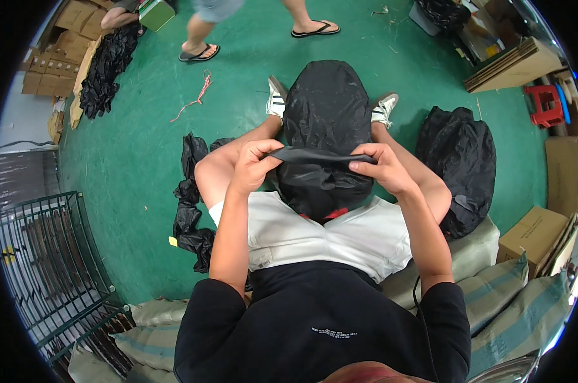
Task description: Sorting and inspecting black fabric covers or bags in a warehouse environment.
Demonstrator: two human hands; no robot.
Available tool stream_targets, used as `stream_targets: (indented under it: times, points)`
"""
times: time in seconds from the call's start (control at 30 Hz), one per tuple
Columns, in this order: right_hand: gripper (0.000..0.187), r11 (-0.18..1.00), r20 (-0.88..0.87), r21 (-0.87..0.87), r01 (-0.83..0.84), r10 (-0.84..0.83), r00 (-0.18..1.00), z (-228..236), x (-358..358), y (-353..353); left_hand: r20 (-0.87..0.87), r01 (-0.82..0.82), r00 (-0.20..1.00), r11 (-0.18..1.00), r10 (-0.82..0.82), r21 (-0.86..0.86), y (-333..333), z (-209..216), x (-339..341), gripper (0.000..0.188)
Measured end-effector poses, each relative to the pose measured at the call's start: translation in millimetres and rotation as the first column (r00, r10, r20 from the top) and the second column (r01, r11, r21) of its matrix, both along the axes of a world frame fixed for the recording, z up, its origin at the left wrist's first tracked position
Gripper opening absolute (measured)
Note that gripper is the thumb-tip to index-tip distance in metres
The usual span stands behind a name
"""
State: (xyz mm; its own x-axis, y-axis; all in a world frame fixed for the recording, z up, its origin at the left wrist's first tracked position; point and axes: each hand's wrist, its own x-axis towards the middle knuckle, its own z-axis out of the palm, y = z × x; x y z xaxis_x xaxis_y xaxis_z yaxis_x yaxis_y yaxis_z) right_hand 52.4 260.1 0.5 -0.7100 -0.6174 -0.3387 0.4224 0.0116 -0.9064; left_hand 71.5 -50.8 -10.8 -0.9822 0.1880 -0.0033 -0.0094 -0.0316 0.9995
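Between my legs a large rounded black bundle (326,102) stands on the floor, its cover creased, with a bit of red (335,213) showing at its near end. Over its near part, a piece of black fabric (318,156) is stretched sideways in a narrow folded band. My left hand (256,165) pinches the left end between thumb and fingers. At the right end, my right hand (383,165) grips it the same way. Whether this fabric is joined to the bundle's cover, I cannot tell.
Another black bundle (458,169) stands to my right, and loose black fabric (192,214) lies to my left. Pink string (201,90) lies on the green floor. Ahead walks a person in flip-flops (316,29). Green metal racks (53,255), cardboard boxes (533,236) and woven sacks (499,290) surround me.
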Motion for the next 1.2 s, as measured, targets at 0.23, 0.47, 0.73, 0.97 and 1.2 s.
stream_targets:
  times: [0.23, 0.47, 0.73, 0.97, 1.2]
  points:
    - [0.026, 0.853, 0.289, -0.489, 0.181, -0.037, 0.957, -3.9, 14.7, -2.6, 0.306, 0.079, 0.937, 0.957, -0.167, 0.278, 6.5, -4.6, -12.4, 0.023]
    - [0.044, 0.748, 0.437, -0.524, 0.407, -0.175, 0.883, -7.1, 15.7, -9.9, -0.396, -0.294, 0.917, 0.754, 0.049, -0.588, 35.7, -26.1, -16.0, 0.01]
    - [0.043, 0.747, 0.429, -0.541, 0.386, -0.15, 0.891, -8.7, 21.3, -7.3, 0.088, -0.167, 0.971, 0.898, 0.221, -0.407, 26.8, -90.2, -0.8, 0.009]
    - [0.026, 0.808, 0.394, -0.422, 0.411, -0.245, 0.886, -10.3, 4.0, 14.4, 0.397, -0.193, 0.916, 0.803, -0.059, 0.564, -3.0, -60.2, -1.0, 0.022]
    - [0.026, 0.912, 0.374, -0.343, 0.224, -0.086, 0.923, -16.9, -1.1, 44.6, 0.309, -0.005, 0.88, 0.643, -0.361, 0.766, -24.5, -34.0, 0.6, 0.045]
